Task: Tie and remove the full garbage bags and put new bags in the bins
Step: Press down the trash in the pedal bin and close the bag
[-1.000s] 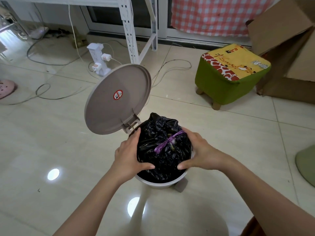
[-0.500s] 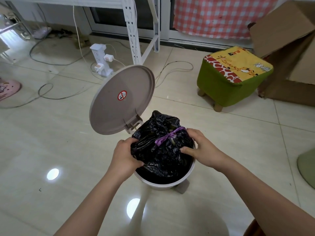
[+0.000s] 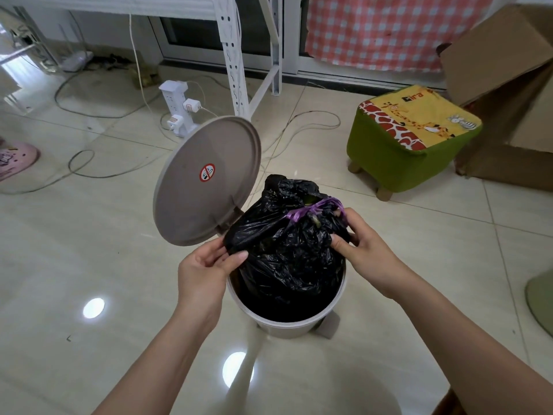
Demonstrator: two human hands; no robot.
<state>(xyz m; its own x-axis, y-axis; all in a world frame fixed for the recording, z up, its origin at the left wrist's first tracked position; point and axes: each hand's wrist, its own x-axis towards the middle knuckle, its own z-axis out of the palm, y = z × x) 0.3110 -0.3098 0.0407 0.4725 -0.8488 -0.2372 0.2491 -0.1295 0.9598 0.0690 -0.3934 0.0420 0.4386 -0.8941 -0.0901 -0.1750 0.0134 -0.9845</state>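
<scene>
Black garbage bag (image 3: 287, 253): tied shut near the top with a purple drawstring (image 3: 311, 211), sitting in the round beige pedal bin (image 3: 299, 324) but partly raised out of it. Upper half of the bag stands above the rim; lower part is down inside.

Change over the last second: a second ago both hands lay flat against the bag's sides with the bag low in the bin; half a second ago they had started to gather film. Now the bag stands higher and leans toward the open lid (image 3: 206, 181). Judged: tying is done for this bin and the lift-out has begun; no new liner is in view.

Orientation: long axis runs roughly vertical, bottom in the bin, knotted neck uppermost and tipped slightly up-right toward the stool side. A loose flap of film (image 3: 239, 238) sticks out left.

Left hand (image 3: 203, 271): thumb and fingers pinched on that left flap of film at the bin's rim. Right hand (image 3: 362, 250): fingers curled into the film on the right side, just below the drawstring; holding the bag.

Surroundings: lid hinged upright behind-left, bearing a red no-smoking sticker (image 3: 207, 172). Glossy tiled floor (image 3: 89, 250). Green giraffe-print stool (image 3: 413, 139) well apart to the right; tower power strip (image 3: 179, 115) and cables behind.
</scene>
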